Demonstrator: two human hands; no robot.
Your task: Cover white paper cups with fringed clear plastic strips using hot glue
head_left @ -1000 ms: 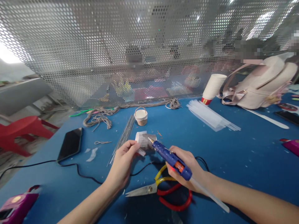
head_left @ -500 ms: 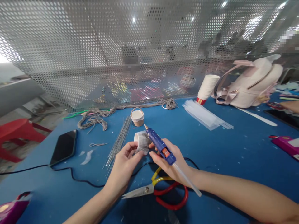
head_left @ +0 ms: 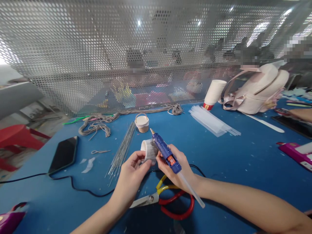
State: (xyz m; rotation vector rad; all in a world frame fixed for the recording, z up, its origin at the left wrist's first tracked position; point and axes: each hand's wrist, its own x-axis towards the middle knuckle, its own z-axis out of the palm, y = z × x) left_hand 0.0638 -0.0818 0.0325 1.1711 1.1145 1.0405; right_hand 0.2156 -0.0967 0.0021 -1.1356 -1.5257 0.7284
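Between the fingers and thumb of my left hand (head_left: 134, 173) is a small paper cup (head_left: 150, 149), tipped on its side, with greyish cord or strip around its wall. My right hand (head_left: 179, 165) is closed round a blue glue gun (head_left: 166, 152) with a clear glue stick (head_left: 192, 190) poking out of its back. The gun's nozzle points up and left, past the cup's far side. My right fingertips are close to the cup's base; whether they touch it is hidden. Under my hands lie scissors (head_left: 168, 199) with red and yellow handles.
A small finished-looking basket (head_left: 142, 123) stands beyond the cup, near thin wires (head_left: 123, 149). Grey cord (head_left: 97, 125) lies along a perforated metal screen (head_left: 97, 58). White strips (head_left: 209, 121), stacked paper cups (head_left: 214, 94) and a bag (head_left: 255, 87) sit right. A phone (head_left: 63, 154) and black cable (head_left: 80, 188) lie left.
The cup has been turned slightly, so more of its opening and wrapped wall shows. My right fingers have come in closer against it. The whole view has shifted a little.
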